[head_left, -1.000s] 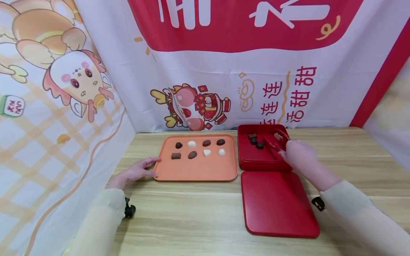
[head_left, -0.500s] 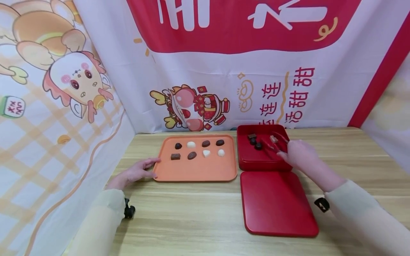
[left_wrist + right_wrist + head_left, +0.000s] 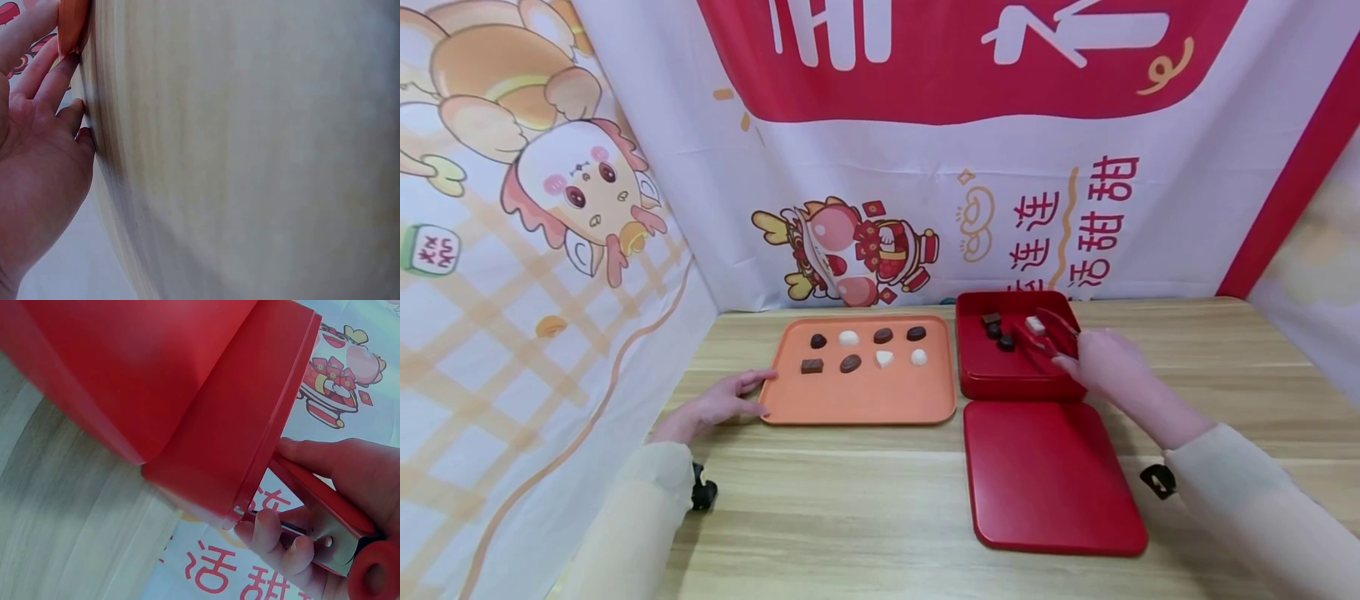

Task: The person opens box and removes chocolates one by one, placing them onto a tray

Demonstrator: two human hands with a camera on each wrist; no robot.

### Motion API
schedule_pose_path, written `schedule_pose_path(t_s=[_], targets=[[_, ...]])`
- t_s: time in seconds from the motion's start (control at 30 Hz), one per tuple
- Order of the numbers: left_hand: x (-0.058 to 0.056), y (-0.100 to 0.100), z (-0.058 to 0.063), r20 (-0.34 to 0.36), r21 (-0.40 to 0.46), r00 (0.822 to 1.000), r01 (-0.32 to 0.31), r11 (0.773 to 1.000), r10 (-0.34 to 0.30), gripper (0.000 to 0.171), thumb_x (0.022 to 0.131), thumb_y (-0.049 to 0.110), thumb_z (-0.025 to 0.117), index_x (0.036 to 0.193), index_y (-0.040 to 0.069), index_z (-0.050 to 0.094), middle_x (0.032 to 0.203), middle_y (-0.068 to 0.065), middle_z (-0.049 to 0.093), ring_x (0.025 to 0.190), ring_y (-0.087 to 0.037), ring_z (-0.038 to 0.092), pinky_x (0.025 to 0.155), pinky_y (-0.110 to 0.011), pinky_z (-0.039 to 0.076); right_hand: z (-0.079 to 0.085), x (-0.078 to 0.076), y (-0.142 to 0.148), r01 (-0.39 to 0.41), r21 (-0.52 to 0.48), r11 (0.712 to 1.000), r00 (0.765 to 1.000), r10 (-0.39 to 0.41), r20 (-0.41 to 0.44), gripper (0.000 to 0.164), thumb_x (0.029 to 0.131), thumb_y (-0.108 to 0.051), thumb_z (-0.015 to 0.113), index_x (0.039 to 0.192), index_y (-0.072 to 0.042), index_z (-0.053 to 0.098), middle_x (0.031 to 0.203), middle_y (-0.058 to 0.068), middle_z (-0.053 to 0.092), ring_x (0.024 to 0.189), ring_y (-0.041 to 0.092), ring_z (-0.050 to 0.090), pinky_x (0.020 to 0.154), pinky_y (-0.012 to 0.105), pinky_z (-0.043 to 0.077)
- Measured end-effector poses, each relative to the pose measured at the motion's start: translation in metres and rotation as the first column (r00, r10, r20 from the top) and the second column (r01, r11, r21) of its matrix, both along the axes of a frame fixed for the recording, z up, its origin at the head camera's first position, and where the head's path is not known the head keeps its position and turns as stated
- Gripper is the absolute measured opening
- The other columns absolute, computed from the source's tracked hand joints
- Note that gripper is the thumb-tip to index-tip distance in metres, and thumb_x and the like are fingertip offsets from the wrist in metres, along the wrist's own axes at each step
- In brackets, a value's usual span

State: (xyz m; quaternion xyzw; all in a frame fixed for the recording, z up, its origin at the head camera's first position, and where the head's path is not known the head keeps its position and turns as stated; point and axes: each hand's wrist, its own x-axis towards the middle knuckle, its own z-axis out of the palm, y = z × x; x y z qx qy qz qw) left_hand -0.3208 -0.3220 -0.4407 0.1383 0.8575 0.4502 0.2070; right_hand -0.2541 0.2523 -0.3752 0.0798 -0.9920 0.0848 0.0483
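Observation:
My right hand [image 3: 1107, 364] grips a pair of red-and-metal tongs [image 3: 334, 503] over the right side of a red box [image 3: 1018, 387]. A small pale chocolate [image 3: 1035, 324] lies between the tongs' spread tips inside the box. Left of it are a brown square chocolate [image 3: 992, 319] and two dark round chocolates [image 3: 1006, 342]. In the right wrist view the box wall hides the tips. My left hand [image 3: 728, 398] rests at the left edge of an orange tray [image 3: 857, 408], its fingers extended and touching the rim. Several brown, dark and white chocolates [image 3: 850, 363] stand on the tray in two rows.
A red lid [image 3: 1054, 479] lies flat on the wooden table [image 3: 835, 517], against the front of the box. The tray's right edge is close beside the box. A printed cloth [image 3: 700, 208] hangs behind the table and along its left side.
The pale chocolate has shifted left inside the box and shows a whiter face now, with the tongs' tips following it. The left hand and the tray stay put.

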Motion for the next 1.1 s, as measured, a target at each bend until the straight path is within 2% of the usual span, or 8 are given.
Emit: schedule_pose_path(t_s=[0.17,0.43,1.1], targets=[[-0.001,0.0,-0.001,-0.022,-0.018,1.0,0.013,1.0,-0.013,0.077,0.085,0.014,0.075,0.15,0.003,0.034,0.156,-0.023,0.02,0.142,-0.043,0.014,0.112,-0.055,0.016,0.001,0.0,0.006,-0.022,0.001,1.0,1.0,0.022,-0.008,0.038,0.088,-0.027,0.07,0.065,-0.007,0.048,0.054,0.003,0.048,0.051,0.022,0.05,0.051,0.035,0.041],[0.0,0.0,-0.002,-0.019,-0.023,1.0,-0.002,1.0,0.001,0.077,0.084,0.015,0.076,0.149,0.003,0.036,0.156,-0.023,0.021,0.142,-0.042,0.015,0.112,-0.055,0.016,0.006,0.002,0.005,-0.003,-0.006,1.0,0.998,0.004,0.065,0.038,0.089,-0.029,0.069,0.064,-0.007,0.05,0.054,0.003,0.049,0.05,0.02,0.049,0.05,0.032,0.04],[0.0,0.0,0.0,-0.037,-0.02,0.999,0.019,1.0,-0.02,0.076,0.085,0.014,0.075,0.149,0.0,0.035,0.155,-0.022,0.023,0.142,-0.042,0.015,0.113,-0.054,0.016,0.007,0.003,0.013,-0.059,-0.046,0.997,0.998,0.059,-0.007,0.027,0.09,-0.019,0.07,0.073,-0.001,0.058,0.058,0.002,0.05,0.051,0.018,0.049,0.049,0.033,0.042]])
